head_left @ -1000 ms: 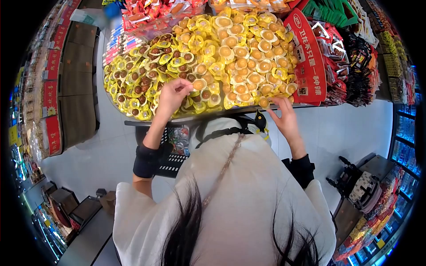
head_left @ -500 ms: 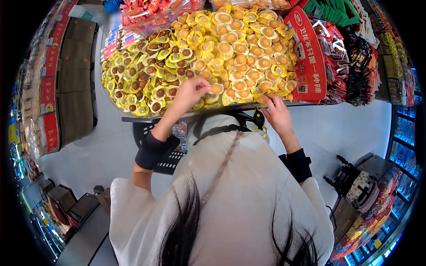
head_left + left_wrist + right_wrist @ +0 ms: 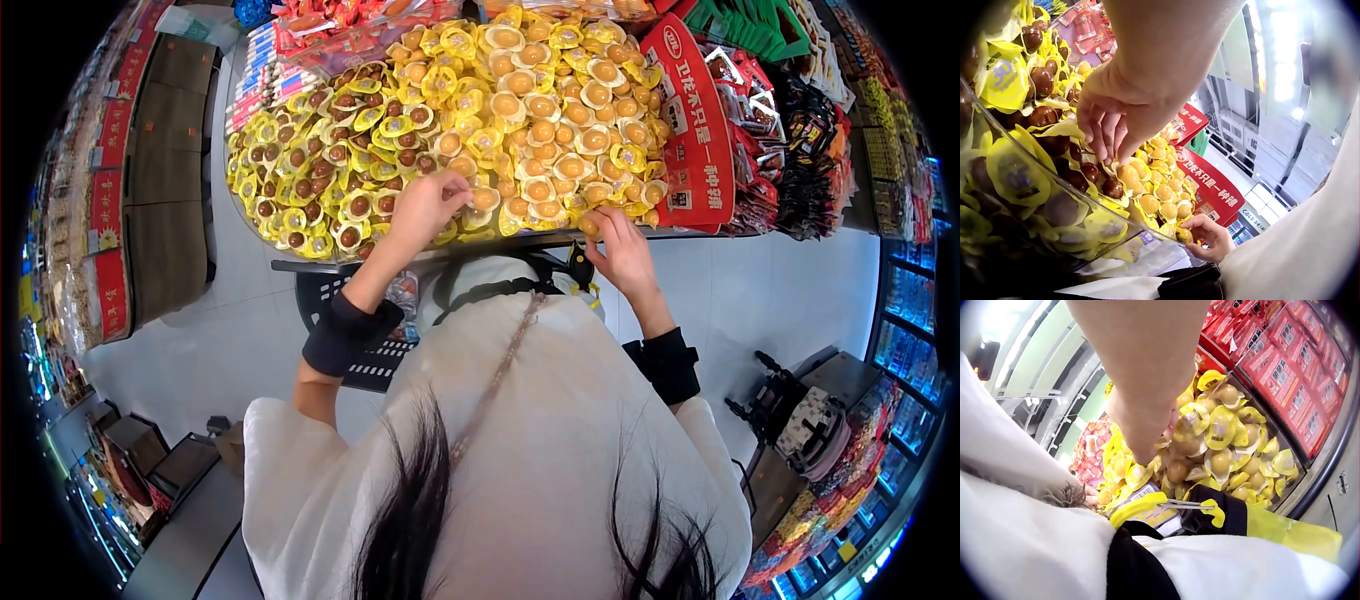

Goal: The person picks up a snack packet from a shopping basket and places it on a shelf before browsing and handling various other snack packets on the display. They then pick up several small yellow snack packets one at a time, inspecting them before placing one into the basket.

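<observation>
In the head view, my left hand [image 3: 428, 212] pinches a packaged tan egg [image 3: 484, 199] by its wrapper, over the front of the heap. To the right, at the bin's front edge, my right hand [image 3: 622, 248] holds another packaged tan egg [image 3: 589, 229] between thumb and fingers. Tan packaged eggs [image 3: 545, 132] in yellow and clear wrappers fill the bin's right part; brown packaged eggs [image 3: 320, 170] fill its left. From the left wrist, the left fingers [image 3: 1107, 134] point down where brown and tan eggs meet. The right wrist view mostly hides the right fingers behind the hand.
A clear bin wall [image 3: 1054, 178] edges the heap. Right of it stand a red printed sign [image 3: 690, 130] and red snack packets [image 3: 755, 130]. A black shopping basket [image 3: 372, 368] is below the bin, left of the body. A stroller [image 3: 800, 415] stands behind on the right.
My left hand has moved right with its packaged egg, nearer the right hand. The right hand shifted slightly left and its packaged egg has turned between the fingers.
</observation>
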Demonstrator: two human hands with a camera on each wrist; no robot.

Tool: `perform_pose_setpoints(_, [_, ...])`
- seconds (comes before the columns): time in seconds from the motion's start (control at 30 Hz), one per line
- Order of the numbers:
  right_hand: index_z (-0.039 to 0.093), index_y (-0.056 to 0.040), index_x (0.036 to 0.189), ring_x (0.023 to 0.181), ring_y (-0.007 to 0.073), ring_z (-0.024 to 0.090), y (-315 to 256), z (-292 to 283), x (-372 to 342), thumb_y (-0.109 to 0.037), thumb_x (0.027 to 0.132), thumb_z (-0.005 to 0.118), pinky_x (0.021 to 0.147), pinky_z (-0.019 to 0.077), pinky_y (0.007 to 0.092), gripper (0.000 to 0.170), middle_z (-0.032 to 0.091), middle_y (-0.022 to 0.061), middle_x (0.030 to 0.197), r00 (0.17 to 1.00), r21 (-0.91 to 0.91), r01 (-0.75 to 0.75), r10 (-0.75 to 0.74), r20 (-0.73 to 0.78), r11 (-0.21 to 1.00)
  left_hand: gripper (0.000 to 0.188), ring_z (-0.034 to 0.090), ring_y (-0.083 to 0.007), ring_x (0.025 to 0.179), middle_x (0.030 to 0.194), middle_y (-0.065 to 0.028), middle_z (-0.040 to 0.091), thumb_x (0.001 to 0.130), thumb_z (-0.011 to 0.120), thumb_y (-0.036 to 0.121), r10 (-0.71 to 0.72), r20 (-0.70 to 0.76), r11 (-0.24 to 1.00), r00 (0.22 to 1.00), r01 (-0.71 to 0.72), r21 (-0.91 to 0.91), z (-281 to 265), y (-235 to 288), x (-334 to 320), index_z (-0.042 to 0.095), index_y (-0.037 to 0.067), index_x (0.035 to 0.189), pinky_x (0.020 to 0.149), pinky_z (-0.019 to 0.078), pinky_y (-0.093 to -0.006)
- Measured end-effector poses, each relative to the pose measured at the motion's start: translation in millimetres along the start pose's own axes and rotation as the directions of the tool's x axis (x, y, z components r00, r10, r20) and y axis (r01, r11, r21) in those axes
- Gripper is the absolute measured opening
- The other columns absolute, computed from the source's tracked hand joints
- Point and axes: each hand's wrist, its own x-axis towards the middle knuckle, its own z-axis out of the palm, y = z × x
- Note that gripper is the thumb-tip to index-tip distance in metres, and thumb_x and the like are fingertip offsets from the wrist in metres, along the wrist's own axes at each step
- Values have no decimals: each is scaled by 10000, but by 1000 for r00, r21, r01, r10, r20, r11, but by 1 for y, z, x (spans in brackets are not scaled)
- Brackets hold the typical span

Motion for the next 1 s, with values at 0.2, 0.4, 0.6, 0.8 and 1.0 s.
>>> perform_pose_setpoints(0.2, [513, -53, 1019, 880, 305, 547, 1, -1, 1, -15, 663, 627, 745, 469, 361, 376, 529, 112, 980, 1000, 11, 5, -5, -22, 1000, 153, 621, -212, 664, 740, -77, 639, 731, 655, 187, -8, -62, 999, 998, 11, 44, -10, 4, 1, 614, 71, 822, 585, 479, -316])
perform_pose_setpoints(0.4, [537, -52, 960, 872, 284, 555, -5, -11, 8, 5, 662, 632, 733, 468, 352, 318, 551, 103, 966, 982, 125, -11, 34, -184, 992, 193, 611, -153, 711, 802, -80, 641, 767, 649, 151, 41, -91, 999, 995, -41, 1, -25, 28, 0, 614, 24, 908, 648, 478, -257])
perform_pose_setpoints(0.6, [556, -53, 947, 852, 259, 569, -36, -44, 37, 37, 644, 653, 697, 461, 330, 331, 594, 106, 998, 936, 211, 142, -62, -347, 967, 213, 590, -116, 784, 873, -62, 636, 852, 571, 162, 202, 162, 867, 966, -100, -488, -16, 69, 9, 589, -9, 977, 724, 470, -247])
perform_pose_setpoints(0.8, [558, -35, 911, 842, 253, 562, -50, -52, 54, 16, 632, 648, 677, 444, 335, 298, 597, 92, 1022, 842, 2, 419, -388, -375, 908, 326, 581, -109, 780, 945, -58, 607, 890, 518, 231, 275, 438, 643, 856, 175, -746, -1, 98, 14, 521, -13, 1106, 726, 481, -248])
perform_pose_setpoints(1.0, [559, -37, 948, 845, 270, 557, -48, -51, 53, 16, 624, 650, 702, 454, 344, 341, 564, 109, 1035, 854, 45, 399, -354, -382, 916, 317, 573, -113, 859, 999, -57, 586, 862, 559, 181, 239, 463, 490, 853, 306, -816, -4, 101, 8, 517, -2, 1118, 744, 487, -254])
